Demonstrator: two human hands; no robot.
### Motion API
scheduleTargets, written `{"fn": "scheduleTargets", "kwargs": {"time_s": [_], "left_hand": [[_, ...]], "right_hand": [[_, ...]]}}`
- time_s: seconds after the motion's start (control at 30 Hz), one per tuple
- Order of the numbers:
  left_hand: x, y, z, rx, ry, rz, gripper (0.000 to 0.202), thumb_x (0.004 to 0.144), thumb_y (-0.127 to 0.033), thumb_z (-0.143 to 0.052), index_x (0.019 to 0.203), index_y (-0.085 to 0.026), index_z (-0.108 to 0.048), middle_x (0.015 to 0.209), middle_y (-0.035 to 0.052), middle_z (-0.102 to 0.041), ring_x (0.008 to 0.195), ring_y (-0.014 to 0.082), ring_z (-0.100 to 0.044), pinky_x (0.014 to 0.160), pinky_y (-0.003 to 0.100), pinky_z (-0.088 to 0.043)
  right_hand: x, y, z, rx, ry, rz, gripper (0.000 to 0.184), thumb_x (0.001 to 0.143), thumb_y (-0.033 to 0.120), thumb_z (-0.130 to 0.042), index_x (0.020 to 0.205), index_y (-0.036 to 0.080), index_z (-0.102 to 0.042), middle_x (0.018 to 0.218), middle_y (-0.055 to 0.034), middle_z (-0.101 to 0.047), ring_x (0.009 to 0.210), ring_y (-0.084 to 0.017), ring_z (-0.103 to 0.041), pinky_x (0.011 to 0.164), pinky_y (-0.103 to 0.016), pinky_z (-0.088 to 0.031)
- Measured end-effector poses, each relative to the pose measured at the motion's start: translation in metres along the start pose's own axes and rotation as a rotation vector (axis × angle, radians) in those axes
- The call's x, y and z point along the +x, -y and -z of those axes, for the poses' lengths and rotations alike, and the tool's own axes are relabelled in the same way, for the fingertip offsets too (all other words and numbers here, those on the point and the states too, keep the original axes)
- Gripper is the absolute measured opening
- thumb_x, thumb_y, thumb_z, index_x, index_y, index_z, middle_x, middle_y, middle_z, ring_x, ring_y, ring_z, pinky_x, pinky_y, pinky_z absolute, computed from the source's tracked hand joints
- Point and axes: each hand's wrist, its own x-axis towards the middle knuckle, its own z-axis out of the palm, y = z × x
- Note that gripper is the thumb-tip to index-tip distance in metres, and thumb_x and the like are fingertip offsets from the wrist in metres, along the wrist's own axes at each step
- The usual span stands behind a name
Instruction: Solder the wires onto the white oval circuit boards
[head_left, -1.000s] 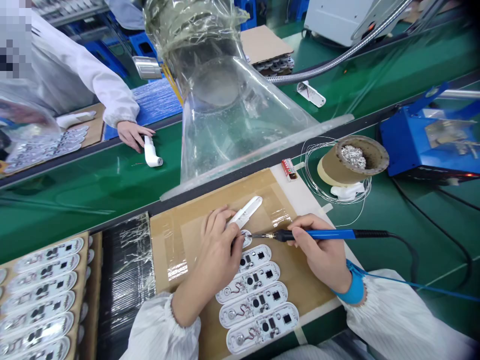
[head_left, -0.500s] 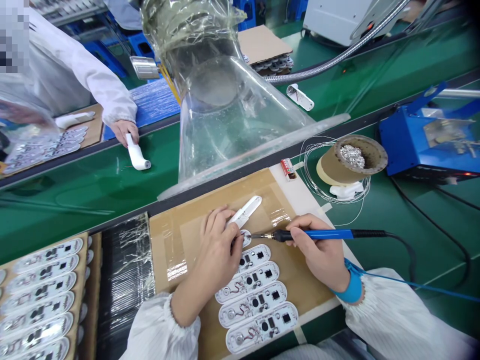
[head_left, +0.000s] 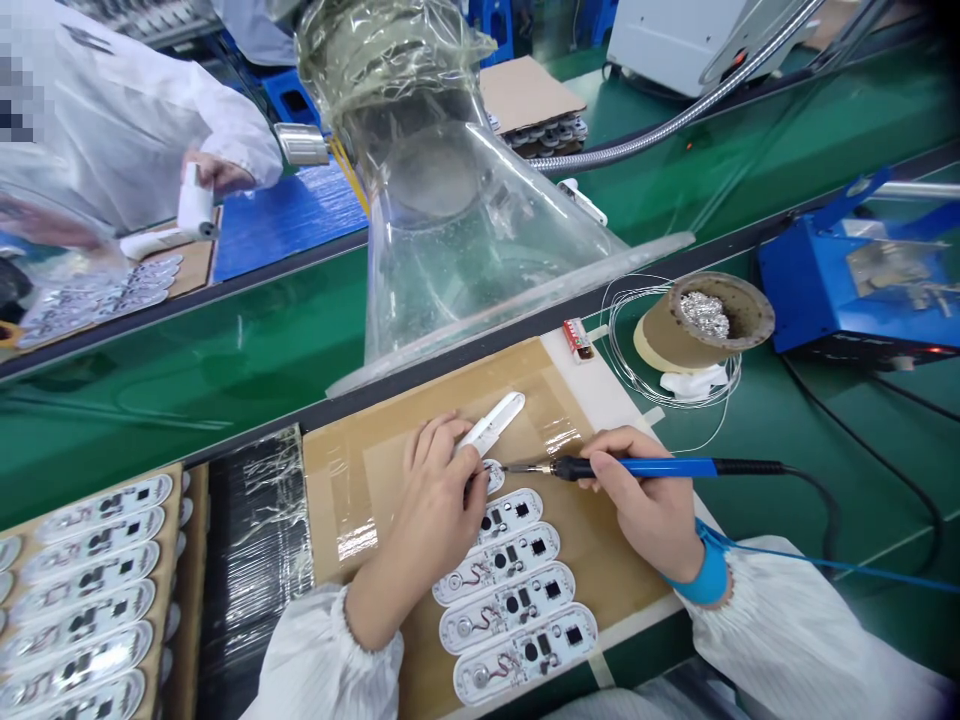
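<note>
Clasping a blue-handled soldering iron [head_left: 667, 467], my right hand [head_left: 651, 500] aims its tip leftward at the rounded board end [head_left: 493, 477] beside my left hand [head_left: 439, 495], whose fingers bend over a slim white casing [head_left: 495, 418]; whether they pinch it, I cannot tell. The casing lies on cardboard [head_left: 600, 545], beyond four circuit-board assemblies [head_left: 507, 608]. Bare cardboard opens left of the left hand, a dark rail [head_left: 450, 360] bounding its far edge. On the green desk [head_left: 765, 430] at right, a brown pot [head_left: 664, 335] holds silvery metal shavings [head_left: 705, 314].
</note>
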Motion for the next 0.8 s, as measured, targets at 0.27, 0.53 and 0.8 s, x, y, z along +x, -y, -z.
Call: {"fn": "scheduleTargets", "kwargs": {"time_s": [0.27, 0.53, 0.8], "left_hand": [[-0.004, 0.003, 0.005, -0.140, 0.015, 0.089, 0.014, 0.107, -0.018, -0.055, 0.098, -0.024, -0.065, 0.147, 0.0113, -0.055, 0.141, 0.0315, -0.056, 0.113, 0.061, -0.051], [-0.007, 0.004, 0.011, -0.276, 0.002, 0.138, 0.009, 0.107, -0.021, -0.058, 0.104, -0.026, -0.065, 0.142, 0.0091, -0.059, 0.139, 0.0268, -0.059, 0.116, 0.053, -0.052], [-0.006, 0.003, 0.009, -0.265, 0.038, 0.113, 0.016, 0.108, -0.019, -0.055, 0.096, -0.024, -0.065, 0.141, 0.0099, -0.059, 0.140, 0.0277, -0.056, 0.115, 0.056, -0.049]], "right_hand": [[-0.001, -0.004, 0.001, 0.068, -0.049, -0.011, 0.015, 0.100, 0.024, -0.068, 0.086, 0.023, -0.073, 0.072, 0.0002, -0.072, 0.060, -0.016, -0.068, 0.058, -0.027, -0.056], [-0.004, -0.005, 0.004, 0.118, -0.069, -0.035, 0.014, 0.100, 0.025, -0.070, 0.087, 0.022, -0.074, 0.071, 0.0013, -0.071, 0.059, -0.015, -0.069, 0.057, -0.026, -0.056], [-0.005, -0.005, 0.004, 0.084, -0.036, -0.017, 0.015, 0.101, 0.024, -0.068, 0.087, 0.023, -0.074, 0.072, 0.0012, -0.072, 0.061, -0.015, -0.069, 0.060, -0.025, -0.056]]}}
